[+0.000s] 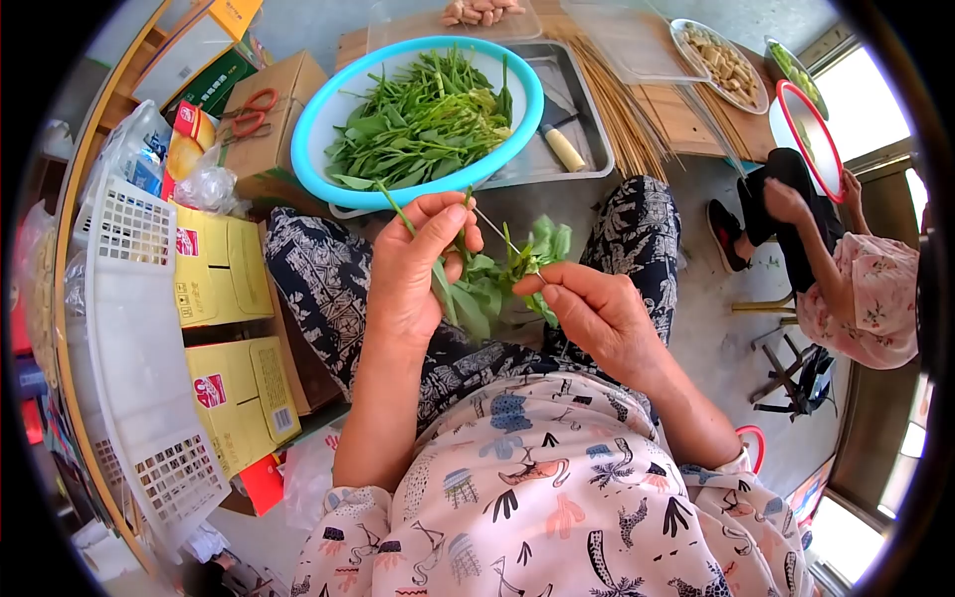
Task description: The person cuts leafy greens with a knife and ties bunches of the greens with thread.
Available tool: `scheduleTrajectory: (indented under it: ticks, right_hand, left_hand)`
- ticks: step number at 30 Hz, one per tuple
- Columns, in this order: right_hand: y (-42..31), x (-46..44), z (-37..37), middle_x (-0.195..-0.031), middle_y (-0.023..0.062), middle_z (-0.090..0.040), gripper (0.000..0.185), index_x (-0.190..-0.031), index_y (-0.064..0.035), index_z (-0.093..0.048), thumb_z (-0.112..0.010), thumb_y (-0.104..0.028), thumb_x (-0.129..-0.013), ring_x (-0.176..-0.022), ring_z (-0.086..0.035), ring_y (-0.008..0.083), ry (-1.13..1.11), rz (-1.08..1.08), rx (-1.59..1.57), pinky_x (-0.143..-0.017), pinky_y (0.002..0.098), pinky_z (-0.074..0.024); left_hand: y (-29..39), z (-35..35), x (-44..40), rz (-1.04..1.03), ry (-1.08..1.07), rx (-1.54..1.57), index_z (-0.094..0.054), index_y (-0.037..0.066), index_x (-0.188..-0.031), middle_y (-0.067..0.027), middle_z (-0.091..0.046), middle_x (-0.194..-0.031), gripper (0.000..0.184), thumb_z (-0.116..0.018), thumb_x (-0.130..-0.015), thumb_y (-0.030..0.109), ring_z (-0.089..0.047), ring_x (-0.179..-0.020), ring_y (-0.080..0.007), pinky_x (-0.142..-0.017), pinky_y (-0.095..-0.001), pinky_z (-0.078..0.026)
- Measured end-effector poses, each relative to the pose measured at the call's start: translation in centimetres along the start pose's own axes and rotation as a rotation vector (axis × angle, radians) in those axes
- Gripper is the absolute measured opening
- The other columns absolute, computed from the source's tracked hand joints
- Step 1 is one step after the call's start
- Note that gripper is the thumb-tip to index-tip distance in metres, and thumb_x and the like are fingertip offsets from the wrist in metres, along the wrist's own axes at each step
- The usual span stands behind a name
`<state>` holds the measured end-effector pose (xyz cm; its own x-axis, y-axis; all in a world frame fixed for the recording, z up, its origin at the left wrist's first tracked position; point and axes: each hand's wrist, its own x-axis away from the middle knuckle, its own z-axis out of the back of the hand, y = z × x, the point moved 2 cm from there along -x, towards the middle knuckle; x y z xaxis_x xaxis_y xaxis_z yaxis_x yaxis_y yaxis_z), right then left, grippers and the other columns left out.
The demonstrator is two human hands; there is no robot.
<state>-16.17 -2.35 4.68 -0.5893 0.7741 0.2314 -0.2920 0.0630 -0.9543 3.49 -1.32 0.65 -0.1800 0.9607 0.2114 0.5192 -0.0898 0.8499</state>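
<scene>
My left hand is raised over my lap, thumb and fingers pinched around the stems of leafy greens. Leaves hang below that hand. My right hand is closed on a thin skewer, which slants between the two hands. A bunch of greens sits along the skewer just above my right fingertips. Right in front stands a white basin with a blue rim, heaped with cut green stems and leaves.
Behind the basin lies a metal tray with a pale-handled knife. Bamboo skewers are spread beside it, near a plate of beige pieces. Left are scissors on a cardboard box. Another person sits at right.
</scene>
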Motion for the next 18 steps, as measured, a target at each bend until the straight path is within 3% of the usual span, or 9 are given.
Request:
scheduleTrajectory:
  ticks: [18]
  right_hand:
    - [-0.08, 0.20, 0.03, -0.064, 0.0077, -0.053, 0.020, -0.100, 0.0007, -0.063, -0.048, -0.011, -0.092, -0.055, -0.047, 0.0106, 0.013, 0.008, 0.054, -0.054, 0.0274, -0.0416]
  left_hand:
    - [0.22, -0.37, 0.19, 0.003, 0.012, 0.014, -0.062, 0.004, -0.097, -0.0024, -0.061, -0.078, 0.018, -0.066, -0.085, 0.017, -0.057, -0.068, -0.0080, -0.047, -0.0168, -0.034]
